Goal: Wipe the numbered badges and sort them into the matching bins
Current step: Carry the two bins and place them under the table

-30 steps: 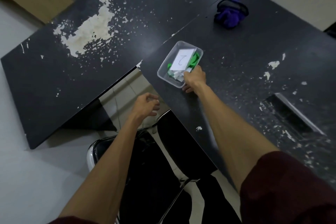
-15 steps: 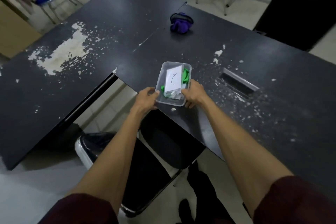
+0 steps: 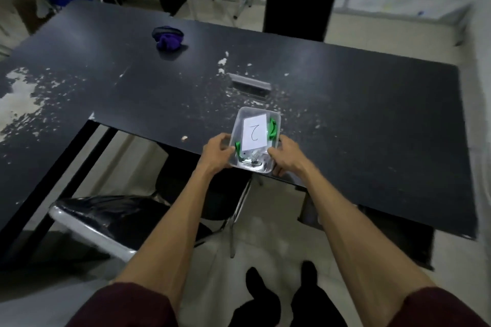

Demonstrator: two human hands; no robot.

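You stand before the black table [image 3: 345, 119], whose top is much scratched and flaked. One black chair [image 3: 300, 0] stands at its far side, and a second chair [image 3: 106, 218] with a chrome frame is pushed under the near edge on your left.

The clear plastic bin [image 3: 237, 125] sits at the near edge of the table, and its near end hangs a little over that edge. Your left hand [image 3: 216, 152] grips the left wall with curled fingers and the thumb over the rim. Your right hand [image 3: 285, 155] grips the right wall in the same way.

The purple cloth [image 3: 168, 40] lies crumpled far back on the left, well apart from the bin and from both hands.

Inside the bin a white paper [image 3: 254, 132] with a handwritten 2 lies on top. Green lanyards [image 3: 272, 127] show beside it and under it. At the near end there are some pale badges [image 3: 252, 160], too blurred to read any number.

I judge that the task is at an early stage or between two steps. Only one bin is in view, and no badge is in your fingers or on the table. Whether the badges in this bin are already wiped, I cannot tell. It seems that you have yet to take the cloth, wipe, and sort by number.
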